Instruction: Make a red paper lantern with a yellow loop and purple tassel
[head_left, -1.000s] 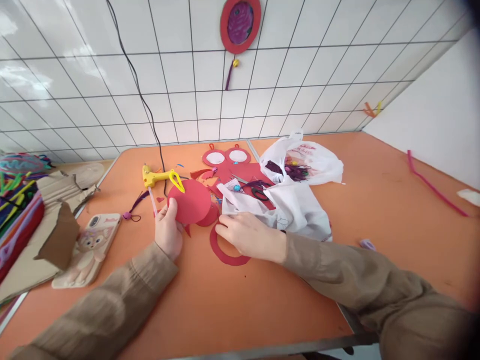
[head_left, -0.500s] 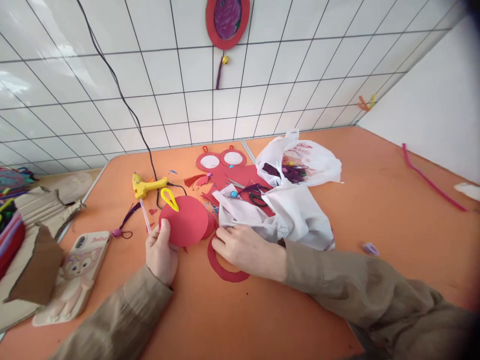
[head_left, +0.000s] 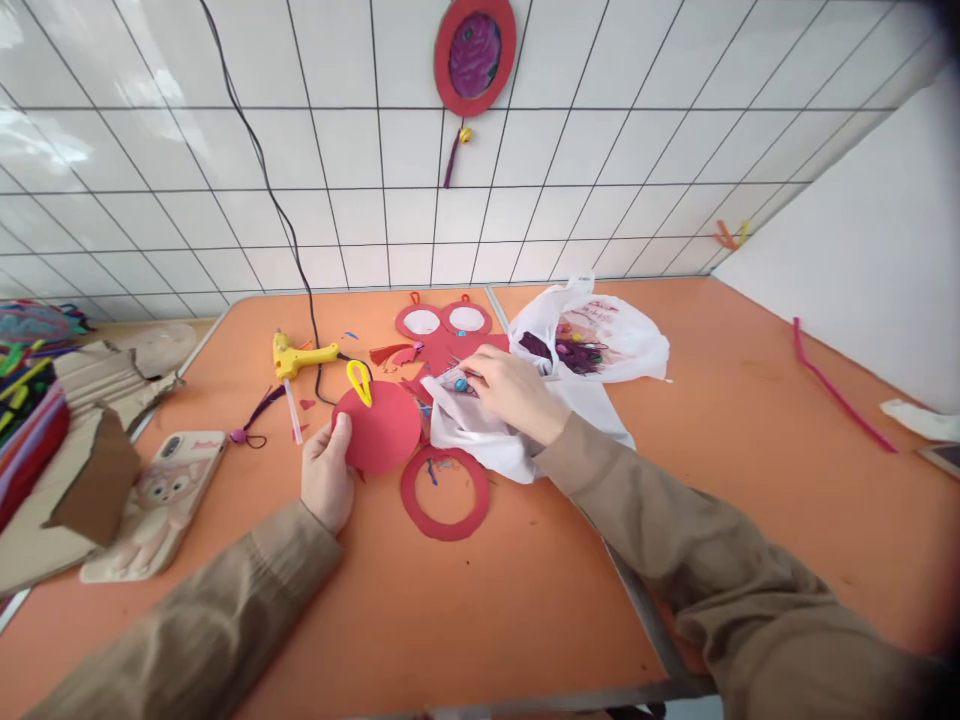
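My left hand (head_left: 328, 470) pinches a red paper disc (head_left: 384, 428) by its left edge, thumb on top. A yellow loop (head_left: 360, 382) sticks up from the disc's upper edge. My right hand (head_left: 517, 392) reaches over the white cloth (head_left: 517, 458), its fingertips drawn together beside a blue bell (head_left: 460, 384). The hand covers the scissors and dark tassel lying there, so what the fingers grip is hidden. On the table below lies a red paper ring (head_left: 410, 508), with blue scraps inside its opening.
Left of the disc lies a yellow glue gun (head_left: 309, 355) with its cord. A phone (head_left: 161, 505) and cardboard (head_left: 97, 465) sit at far left. Behind are two red rings with white centres (head_left: 420, 321) and a plastic bag (head_left: 634, 340) of tassels.
My right hand has left the red ring and moved up over the cloth to the blue bell. My left hand still holds the disc. The whole view has shifted slightly.
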